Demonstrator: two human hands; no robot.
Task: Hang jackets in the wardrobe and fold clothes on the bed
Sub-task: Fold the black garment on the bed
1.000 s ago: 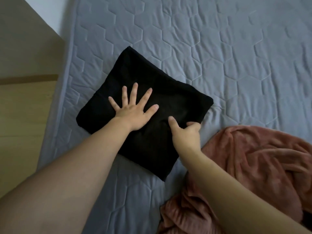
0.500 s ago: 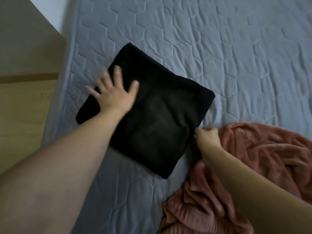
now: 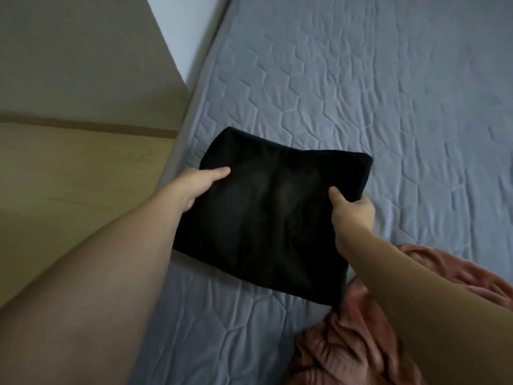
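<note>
On the quilted grey bed (image 3: 361,93), near its left edge: one black garment (image 3: 266,218), folded square, left hand (image 3: 194,187) and right hand (image 3: 352,215) each pinching a side. Unfolded: rust-pink garment (image 3: 361,343) (crumpled, adjoining). Jackets, wardrobe: not visible.

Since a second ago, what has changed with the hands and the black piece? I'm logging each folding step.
The left hand left its flat press on the folded black garment and now grips its left edge. The right hand, briefly off at the side, grips the right edge. The pink garment and bed stayed as they were.
</note>
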